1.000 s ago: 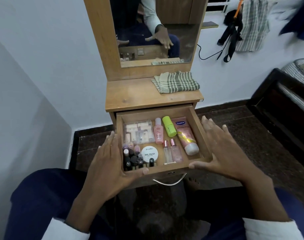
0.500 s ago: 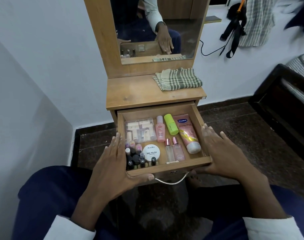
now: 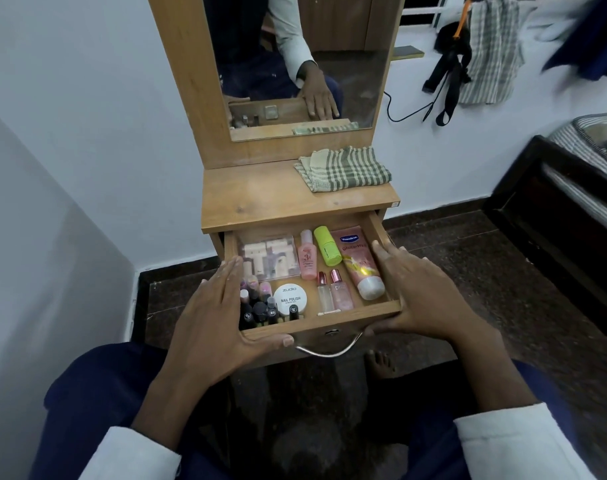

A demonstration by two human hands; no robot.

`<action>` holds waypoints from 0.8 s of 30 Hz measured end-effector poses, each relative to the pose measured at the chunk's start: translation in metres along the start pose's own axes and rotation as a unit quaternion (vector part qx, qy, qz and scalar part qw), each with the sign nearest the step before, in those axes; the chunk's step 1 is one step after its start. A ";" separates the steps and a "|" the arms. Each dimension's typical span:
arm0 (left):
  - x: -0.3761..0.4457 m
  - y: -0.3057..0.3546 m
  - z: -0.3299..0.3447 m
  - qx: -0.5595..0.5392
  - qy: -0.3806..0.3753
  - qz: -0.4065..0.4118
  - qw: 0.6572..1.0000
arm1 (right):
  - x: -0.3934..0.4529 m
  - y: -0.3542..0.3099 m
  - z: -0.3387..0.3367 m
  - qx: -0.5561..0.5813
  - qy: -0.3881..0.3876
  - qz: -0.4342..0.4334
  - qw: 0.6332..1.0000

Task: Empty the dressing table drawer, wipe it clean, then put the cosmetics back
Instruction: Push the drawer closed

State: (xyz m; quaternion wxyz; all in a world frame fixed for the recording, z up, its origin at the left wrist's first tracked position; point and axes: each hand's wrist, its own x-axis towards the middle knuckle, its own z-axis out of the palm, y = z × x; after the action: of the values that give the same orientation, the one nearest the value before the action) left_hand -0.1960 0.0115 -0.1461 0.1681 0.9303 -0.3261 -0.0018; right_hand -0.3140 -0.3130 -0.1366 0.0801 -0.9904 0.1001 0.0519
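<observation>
While the drawer point(image 3: 315, 327) stands pulled out under the bench point(image 3: 260, 199), full of cosmetics point(image 3: 309, 271), the left hand point(image 3: 215, 323) and right hand point(image 3: 416, 292) flank it, fingers straight against its sides, thumbs along its front.

- Pale blue-white painted walls point(image 3: 87, 98) meet in a corner on the left, with a nearer wall face point(image 3: 35, 271) in shadow.
- A dark speckled stone floor point(image 3: 485, 289) – glossy, faintly reflective – runs up to a dark skirting band point(image 3: 433, 211) at the wall's foot.
- A dark wooden bed frame point(image 3: 551, 216) stands at the right, carrying a grey striped mattress point(image 3: 593, 140).
- At top right, white window bars point(image 3: 423, 10) show above a small ledge point(image 3: 406, 51).
- A checked grey-and-white cloth point(image 3: 492, 50) and black straps point(image 3: 449, 64) hang against the wall – a thin black cord point(image 3: 406, 114) trails below.
</observation>
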 end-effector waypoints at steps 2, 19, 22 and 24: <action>0.010 -0.003 -0.001 0.013 0.025 0.017 0.999 | 0.008 0.000 -0.002 0.009 0.029 -0.006 1.000; 0.093 -0.029 0.005 0.137 0.091 0.046 0.985 | 0.091 -0.011 0.001 -0.043 0.175 -0.040 0.983; 0.108 -0.031 0.011 0.157 0.103 0.046 0.981 | 0.109 -0.011 0.002 -0.061 0.195 -0.045 0.978; 0.117 -0.032 0.013 0.160 0.117 0.046 0.979 | 0.120 -0.011 0.003 -0.065 0.211 -0.038 0.975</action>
State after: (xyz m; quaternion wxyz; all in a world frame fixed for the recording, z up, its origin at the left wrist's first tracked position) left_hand -0.0865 -0.0401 -0.1559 0.0543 0.9229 -0.3425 0.1672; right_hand -0.1948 -0.3243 -0.1525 -0.0050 -0.9851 0.0733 -0.1552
